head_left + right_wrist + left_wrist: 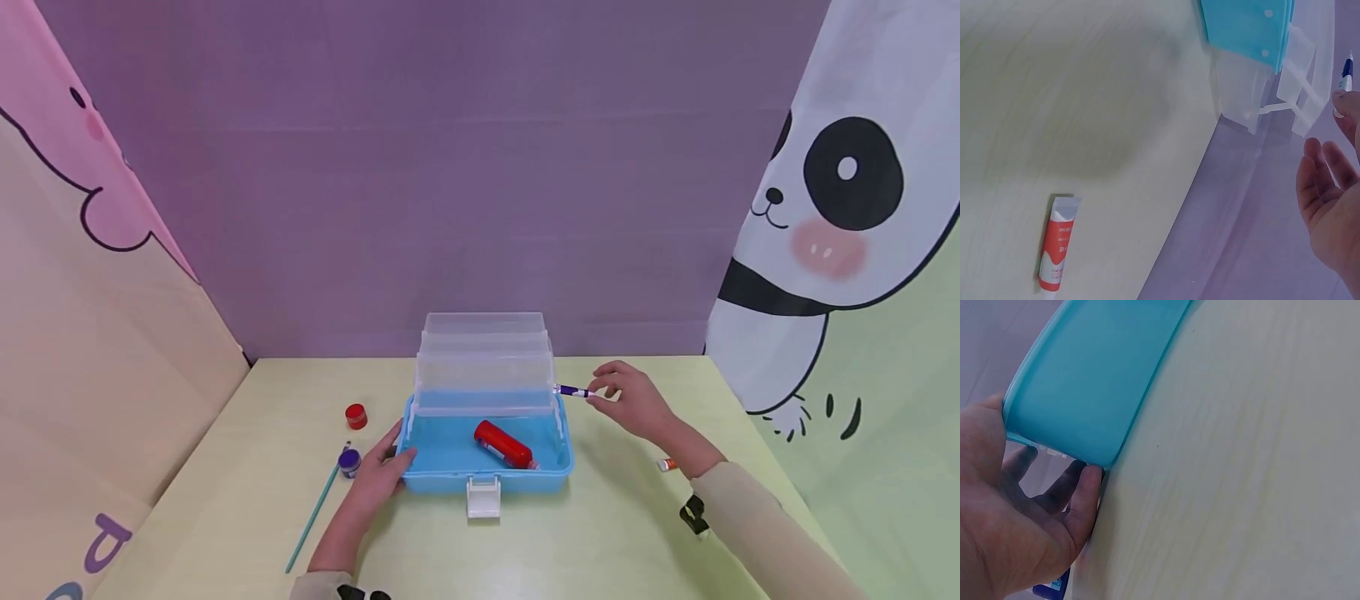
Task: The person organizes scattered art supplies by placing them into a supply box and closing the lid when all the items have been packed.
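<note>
A light blue box (pixel 442 482) stands on the table, its clear lid (pixel 483 367) raised at the back and its white latch (pixel 483 497) hanging down in front. A red bottle (pixel 504 444) lies slanted inside. My left hand (pixel 381 473) grips the box's left end, thumb over the rim; in the left wrist view its fingers (pixel 1088 494) reach round the blue wall (pixel 1097 381). Beside the lid, on the right, my right hand (pixel 633 404) pinches a small purple-and-white paint tube (pixel 572 390) between thumb and fingertips. The tube (pixel 1347 72) points upward in the right wrist view.
Left of the box are a red-lidded jar (pixel 356 416), a purple paint jar (pixel 349 463) and a thin teal paintbrush (pixel 315 518). An orange-and-white paint tube (pixel 1058 250) lies on the table near my right forearm. A purple cloth wall (pixel 480 208) rises behind the table.
</note>
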`<state>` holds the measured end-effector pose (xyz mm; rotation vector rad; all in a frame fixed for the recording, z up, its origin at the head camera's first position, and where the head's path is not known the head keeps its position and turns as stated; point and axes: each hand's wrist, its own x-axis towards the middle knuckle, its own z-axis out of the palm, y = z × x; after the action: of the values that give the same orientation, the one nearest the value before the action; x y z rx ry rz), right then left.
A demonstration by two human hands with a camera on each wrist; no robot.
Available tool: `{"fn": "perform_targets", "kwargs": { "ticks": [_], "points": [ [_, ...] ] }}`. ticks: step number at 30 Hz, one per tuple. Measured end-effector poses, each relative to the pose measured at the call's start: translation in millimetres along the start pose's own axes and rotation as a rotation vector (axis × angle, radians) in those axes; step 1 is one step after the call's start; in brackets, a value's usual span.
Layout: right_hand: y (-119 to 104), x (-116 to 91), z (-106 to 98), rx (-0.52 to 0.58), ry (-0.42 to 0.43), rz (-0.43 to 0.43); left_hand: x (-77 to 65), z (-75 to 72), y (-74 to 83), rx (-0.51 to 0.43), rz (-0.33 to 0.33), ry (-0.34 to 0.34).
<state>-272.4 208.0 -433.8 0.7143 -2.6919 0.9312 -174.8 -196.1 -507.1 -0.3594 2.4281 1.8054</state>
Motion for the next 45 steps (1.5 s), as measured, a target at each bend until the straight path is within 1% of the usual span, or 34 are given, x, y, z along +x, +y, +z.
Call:
{"fn": "perform_targets", "kwargs": {
  "ticks": [4, 8, 11, 16, 19, 22, 26, 28, 31, 35, 38, 45],
  "points": [
    [-2.5, 6.2, 4.5, 0.010, -0.001, -0.027, -0.7, -1.7, 0.2, -0.002, 0.004, -0.002],
    [-6.8, 11.0, 9.9, 0.013, -0.011, -0.026, -1.5, -2.5, -0.2, -0.003, 0.001, 0.002],
    [-10.2, 13.1, 13.4, -0.007, -0.014, -0.013, -1.1, -1.6, -0.7, -0.001, 0.004, 0.007],
    [-13.9, 13.0, 16.4, -0.048, 0.014, -0.024, 0.5, 2.0, -1.1, -0.005, 0.014, 0.010],
    [-14.3, 13.4, 19.2, -0.051, 0.019, -0.027, 0.7, 3.5, -1.3, -0.006, 0.015, 0.008],
    [-17.0, 15.1, 23.4, -0.048, -0.008, -0.009, -0.2, 3.1, -1.7, 0.002, 0.013, 0.009],
    [-24.6, 17.3, 26.7, -0.011, -0.057, 0.052, -1.0, 1.1, -2.2, 0.003, 0.012, 0.017],
    [-27.2, 18.6, 27.2, 0.004, -0.062, 0.076, -0.1, 0.8, -2.8, -0.003, 0.018, 0.017],
    [-28.3, 20.7, 27.4, -0.011, -0.043, 0.070, 2.4, 1.7, -4.2, -0.016, 0.034, 0.014],
    [-28.3, 24.5, 28.2, -0.077, -0.002, 0.001, 3.7, 2.5, -5.6, -0.026, 0.038, 0.019],
    [-29.1, 26.6, 29.4, -0.110, 0.018, -0.027, 2.8, 2.5, -5.3, -0.030, 0.032, 0.018],
    [-35.6, 30.8, 32.5, -0.107, 0.004, 0.025, 1.3, 1.6, -4.1, -0.023, 0.027, 0.019]
  ]
}}
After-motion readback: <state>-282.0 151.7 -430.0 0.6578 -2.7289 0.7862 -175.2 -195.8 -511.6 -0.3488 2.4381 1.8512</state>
